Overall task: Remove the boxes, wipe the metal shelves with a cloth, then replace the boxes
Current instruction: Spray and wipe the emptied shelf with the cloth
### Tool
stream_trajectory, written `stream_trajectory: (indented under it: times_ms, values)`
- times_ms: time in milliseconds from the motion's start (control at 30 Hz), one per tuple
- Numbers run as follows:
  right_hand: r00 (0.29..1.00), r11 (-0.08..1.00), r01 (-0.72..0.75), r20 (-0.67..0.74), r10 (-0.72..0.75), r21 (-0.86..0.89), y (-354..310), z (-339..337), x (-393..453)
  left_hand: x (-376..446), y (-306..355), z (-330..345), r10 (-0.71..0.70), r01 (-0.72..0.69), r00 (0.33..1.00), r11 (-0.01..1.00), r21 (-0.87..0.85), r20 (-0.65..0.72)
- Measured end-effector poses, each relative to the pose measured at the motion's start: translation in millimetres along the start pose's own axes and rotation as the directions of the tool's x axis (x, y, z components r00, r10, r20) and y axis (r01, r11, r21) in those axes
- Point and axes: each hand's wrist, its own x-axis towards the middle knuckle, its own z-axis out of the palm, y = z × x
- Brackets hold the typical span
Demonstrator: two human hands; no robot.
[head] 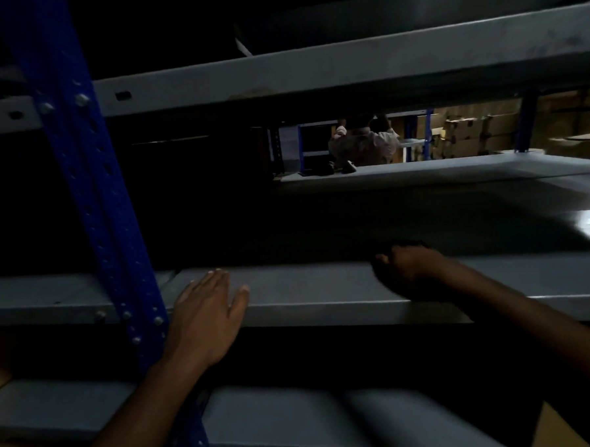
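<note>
Hands on the grey metal shelf (311, 291): left hand (206, 317) flat with straight fingers, right hand (408, 268) blurred, grasp unclear.

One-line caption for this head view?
Left hand flat on grey shelf edge; right hand curled over something dark on it.

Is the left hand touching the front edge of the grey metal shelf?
Touching. The head view shows the left hand lying flat, fingers straight, on the front edge of the grey shelf, with no gap.
</note>
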Motion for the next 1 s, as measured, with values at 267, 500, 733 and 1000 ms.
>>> stream_trajectory:
  times_ms: [267, 500, 733, 1000]
  values:
    - [0.965, 0.949, 0.258, 0.006, -0.263, 0.180, -146, 4, 29, 2, 2, 0, -0.012, 0.013, 1.000, 1.000, 0.028, -0.013]
    - [0.888, 0.864, 0.460, -0.121, -0.444, 0.203, -100, 5, -18, -5, -17, 2, -0.039, 0.035, 0.994, 0.999, -0.041, -0.104]
    - [0.995, 0.994, -0.083, 0.068, 0.078, 0.077, -75, -6, 15, -8, -21, 10, 0.014, -0.016, 0.983, 1.000, -0.009, -0.182]
    - [0.916, 0.889, 0.394, -0.016, -0.401, 0.232, -195, -3, 23, -17, -34, 14, 0.102, -0.131, 0.970, 0.984, -0.118, -0.221]
